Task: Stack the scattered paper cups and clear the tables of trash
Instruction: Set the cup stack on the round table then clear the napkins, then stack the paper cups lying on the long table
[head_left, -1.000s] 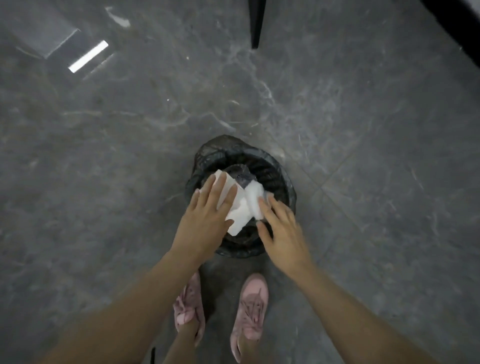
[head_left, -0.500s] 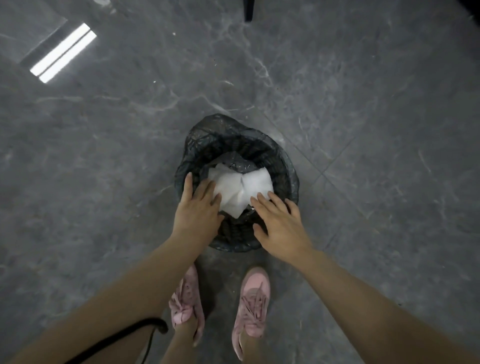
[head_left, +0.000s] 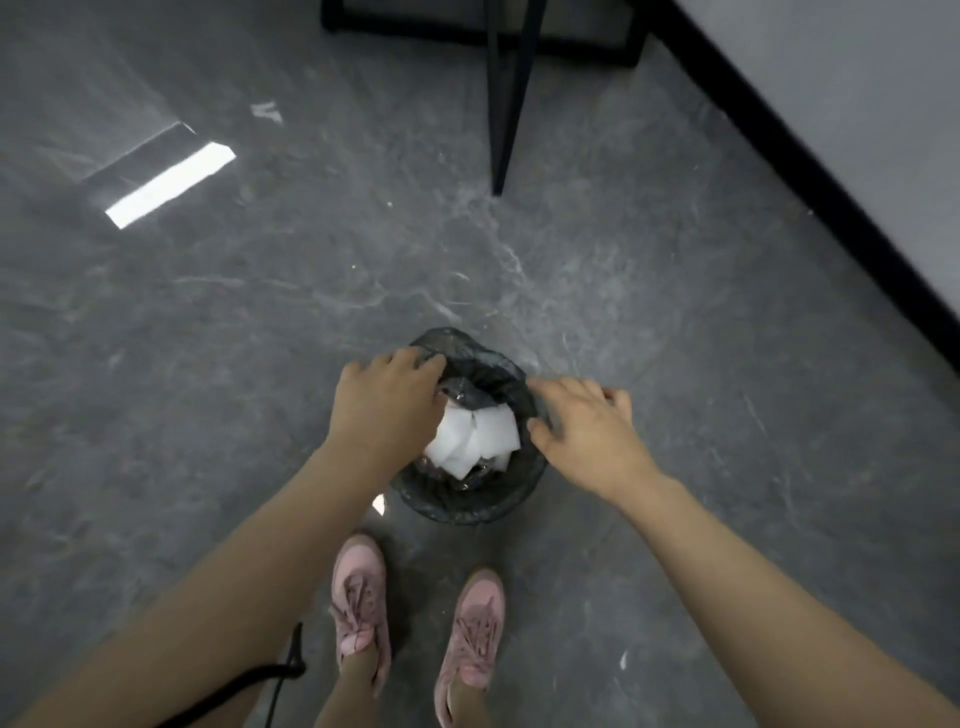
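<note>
Your left hand is curling its fingers over the far-left rim of the trash bin, and the grip is grasping the thin black bag liner there. Your right hand is pinching the liner at the right rim between thumb and bent fingers. The white crumpled paper is lying inside the bin, between your two hands and below them. The bin is round, with a shiny, wrinkled liner. It is standing on the grey marbled floor, just in front of your pink shoes.
</note>
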